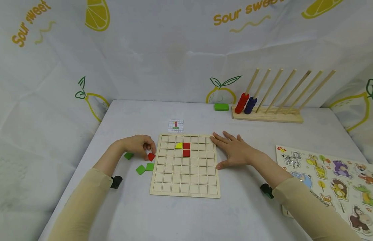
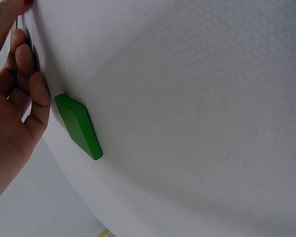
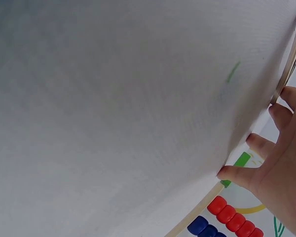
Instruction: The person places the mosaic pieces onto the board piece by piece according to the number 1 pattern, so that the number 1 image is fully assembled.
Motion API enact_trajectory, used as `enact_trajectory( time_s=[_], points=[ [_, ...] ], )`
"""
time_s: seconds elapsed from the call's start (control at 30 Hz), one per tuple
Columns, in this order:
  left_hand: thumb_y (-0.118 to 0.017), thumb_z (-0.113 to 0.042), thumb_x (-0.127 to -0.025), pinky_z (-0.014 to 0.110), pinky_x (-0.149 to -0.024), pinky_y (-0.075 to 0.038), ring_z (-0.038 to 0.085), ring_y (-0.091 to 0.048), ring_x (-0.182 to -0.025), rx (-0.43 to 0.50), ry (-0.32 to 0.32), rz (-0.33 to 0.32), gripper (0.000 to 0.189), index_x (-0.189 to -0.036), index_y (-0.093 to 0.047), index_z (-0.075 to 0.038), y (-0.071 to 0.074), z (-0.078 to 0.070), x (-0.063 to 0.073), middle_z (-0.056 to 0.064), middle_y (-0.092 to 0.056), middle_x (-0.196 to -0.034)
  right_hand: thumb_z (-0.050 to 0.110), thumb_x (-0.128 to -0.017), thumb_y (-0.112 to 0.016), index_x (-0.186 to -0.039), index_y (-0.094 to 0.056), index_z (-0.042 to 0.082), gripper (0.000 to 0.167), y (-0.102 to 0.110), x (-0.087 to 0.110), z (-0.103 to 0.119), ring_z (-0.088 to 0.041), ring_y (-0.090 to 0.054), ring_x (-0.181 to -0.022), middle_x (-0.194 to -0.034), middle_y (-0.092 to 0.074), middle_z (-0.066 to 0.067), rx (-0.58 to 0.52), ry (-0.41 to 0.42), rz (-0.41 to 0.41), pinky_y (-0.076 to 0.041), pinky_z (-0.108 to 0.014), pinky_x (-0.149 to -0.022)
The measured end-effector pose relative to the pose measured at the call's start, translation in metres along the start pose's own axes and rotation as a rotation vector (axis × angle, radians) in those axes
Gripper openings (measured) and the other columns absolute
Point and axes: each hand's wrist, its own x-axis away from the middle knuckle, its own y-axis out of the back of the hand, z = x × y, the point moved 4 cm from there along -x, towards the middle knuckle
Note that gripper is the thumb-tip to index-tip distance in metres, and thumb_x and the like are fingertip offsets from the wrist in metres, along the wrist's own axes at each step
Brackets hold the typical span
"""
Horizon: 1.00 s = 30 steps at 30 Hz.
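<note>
My left hand (image 1: 138,145) is left of the wooden grid board (image 1: 171,171), pinching a small red square tile (image 1: 151,156) between thumb and forefinger near the tabletop. The same red tile (image 2: 25,6) shows only partly at the top of the left wrist view. Green tiles (image 1: 141,169) lie close below this hand, and another green tile (image 2: 80,127) is beside its curled fingers. Two red tiles (image 1: 186,153) and a yellow rounded piece (image 1: 179,145) sit in the board's cells. With fingers spread, my right hand (image 1: 236,150) rests at the board's right edge.
A small pattern card (image 1: 175,126) lies behind the board. Farther back are a green block (image 1: 221,107) and a wooden rod rack (image 1: 267,115) with red and blue beads. An animal puzzle board (image 1: 331,180) covers the right side.
</note>
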Motion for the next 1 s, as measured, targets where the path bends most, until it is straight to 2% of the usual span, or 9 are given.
enact_trajectory(
  time_s=[0.27,0.53,0.63,0.8,1.0],
  points=[
    [-0.082,0.001,-0.07,0.028,-0.076,-0.042,0.017,-0.048,-0.085,-0.018,0.002,-0.015,0.027,-0.085,-0.063,-0.01,-0.002,-0.001,-0.003,0.002,-0.052,-0.089,0.075,-0.073,-0.066,-0.159,-0.016,0.024,0.112,-0.001,0.001,0.001,-0.043,-0.011,-0.154,-0.168,-0.014,-0.001,0.001,0.004,-0.003,-0.013,-0.079,-0.11],
    [-0.076,0.007,-0.068,0.026,-0.066,-0.039,0.014,-0.047,-0.07,-0.034,-0.002,-0.008,0.027,-0.073,-0.056,-0.01,-0.004,-0.003,-0.002,-0.001,-0.051,-0.07,0.075,-0.072,-0.067,-0.159,-0.016,0.024,0.113,0.0,0.0,0.001,-0.043,-0.01,-0.154,-0.168,-0.014,-0.001,0.006,0.004,-0.008,-0.014,-0.078,-0.11],
    [-0.077,0.004,-0.07,0.025,-0.064,-0.038,0.013,-0.046,-0.067,-0.035,-0.012,-0.01,0.025,-0.072,-0.056,-0.009,-0.002,-0.007,0.0,-0.002,-0.052,-0.066,0.075,-0.071,-0.068,-0.159,-0.015,0.026,0.114,-0.001,0.0,-0.001,-0.041,-0.009,-0.154,-0.168,-0.013,0.001,0.0,-0.009,-0.004,-0.012,-0.077,-0.112],
    [-0.081,-0.006,-0.074,0.026,-0.066,-0.04,0.012,-0.048,-0.067,-0.069,-0.042,-0.036,0.024,-0.073,-0.057,-0.01,0.002,-0.011,0.001,-0.001,-0.058,-0.069,0.076,-0.071,-0.068,-0.159,-0.014,0.028,0.114,-0.003,-0.001,-0.003,-0.04,-0.008,-0.155,-0.168,-0.012,0.003,-0.002,-0.015,-0.004,-0.012,-0.077,-0.112],
    [-0.081,-0.008,-0.074,0.026,-0.068,-0.04,0.012,-0.049,-0.07,-0.05,-0.07,-0.043,0.023,-0.074,-0.058,-0.009,0.005,-0.019,-0.001,-0.002,-0.062,-0.072,0.077,-0.07,-0.067,-0.159,-0.014,0.028,0.115,-0.004,-0.002,-0.003,-0.04,-0.008,-0.155,-0.168,-0.012,0.003,-0.005,-0.005,-0.008,-0.012,-0.077,-0.112]
  ],
)
